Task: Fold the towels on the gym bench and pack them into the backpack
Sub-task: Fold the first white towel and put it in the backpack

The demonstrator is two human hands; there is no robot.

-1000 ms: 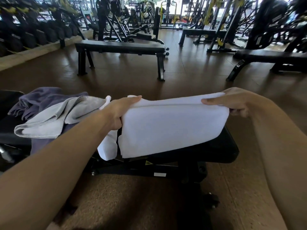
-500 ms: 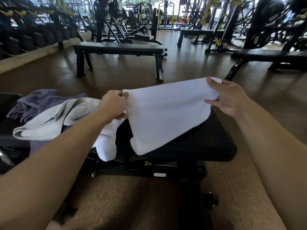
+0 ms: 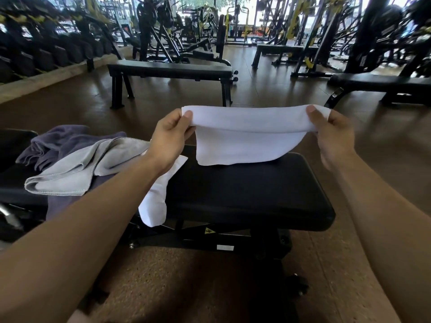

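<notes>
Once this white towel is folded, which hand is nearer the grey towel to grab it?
Left hand: the light grey towel lies just beside its wrist, while the right hand is further away.

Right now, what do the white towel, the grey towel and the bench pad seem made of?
White towel: soft matte cloth, likely terry or microfibre; it sags between the hands. Grey towel: similar cloth, with a stitched hem. Bench pad: black padded vinyl or leather-like cover, faint sheen.

Soft white cloth towel [image 3: 247, 141], matt black bench [image 3: 245, 194]
</notes>
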